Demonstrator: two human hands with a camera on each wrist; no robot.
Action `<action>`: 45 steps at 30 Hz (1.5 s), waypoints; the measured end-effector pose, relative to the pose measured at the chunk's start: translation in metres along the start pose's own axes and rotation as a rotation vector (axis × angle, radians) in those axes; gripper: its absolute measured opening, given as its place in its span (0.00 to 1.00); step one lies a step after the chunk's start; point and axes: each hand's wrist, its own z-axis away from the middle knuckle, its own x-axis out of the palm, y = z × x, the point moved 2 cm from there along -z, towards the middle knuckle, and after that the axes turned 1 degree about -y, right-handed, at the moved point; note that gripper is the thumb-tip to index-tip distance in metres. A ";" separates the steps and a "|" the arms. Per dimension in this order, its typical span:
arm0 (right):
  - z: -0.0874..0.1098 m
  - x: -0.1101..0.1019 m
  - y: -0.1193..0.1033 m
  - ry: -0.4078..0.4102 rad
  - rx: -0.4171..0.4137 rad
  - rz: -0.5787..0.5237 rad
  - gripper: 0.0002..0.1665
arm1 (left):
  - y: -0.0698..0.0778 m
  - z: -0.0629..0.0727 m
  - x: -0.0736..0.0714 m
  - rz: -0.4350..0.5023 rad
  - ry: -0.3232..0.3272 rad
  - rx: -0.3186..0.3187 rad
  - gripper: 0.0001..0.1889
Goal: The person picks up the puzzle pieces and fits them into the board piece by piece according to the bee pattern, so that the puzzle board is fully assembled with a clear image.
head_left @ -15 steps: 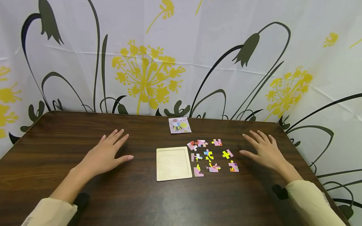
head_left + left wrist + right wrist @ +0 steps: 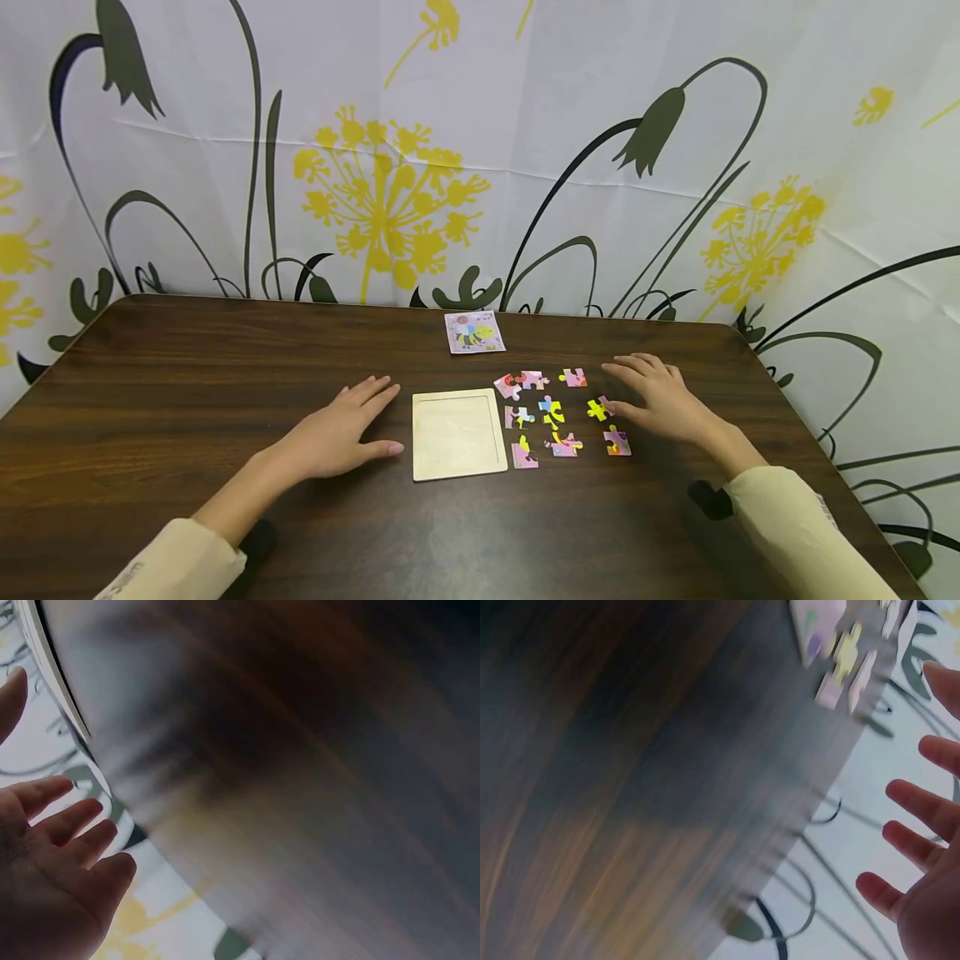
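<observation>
My left hand (image 2: 333, 433) is just left of a square wooden puzzle tray (image 2: 459, 435), fingers spread and holding nothing. The tray has a raised rim and a bare inside. Right of it lie several loose jigsaw pieces in pink, yellow and blue, among them a blue-and-yellow piece (image 2: 552, 412). My right hand (image 2: 663, 402) hovers by their right side, its thumb tip overlapping a yellow-and-pink piece (image 2: 597, 408) in the head view. In the right wrist view the hand (image 2: 937, 907) shows relaxed fingers with nothing between them. The left wrist view likewise shows an unladen hand (image 2: 60, 877).
Behind the pieces, near the far edge of the dark wooden table (image 2: 225, 358), lies a small picture card (image 2: 475, 332) with a bee on it. A white curtain (image 2: 555, 108) with grey and yellow flowers hangs beyond the table.
Both hands have moved inward: the left toward the tray's left side, the right leftward to the edge of the jigsaw pieces. Tray, pieces and card lie as before.
</observation>
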 end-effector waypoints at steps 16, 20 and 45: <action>-0.041 0.019 -0.042 -0.107 -0.092 -0.098 0.26 | 0.022 -0.010 0.012 0.011 -0.148 0.051 0.44; -0.052 0.022 -0.046 -0.127 -0.088 -0.110 0.25 | 0.021 -0.011 0.012 0.019 -0.163 0.046 0.45; -0.101 0.041 -0.065 -0.196 -0.145 -0.158 0.19 | 0.015 -0.014 0.009 0.024 -0.191 0.042 0.47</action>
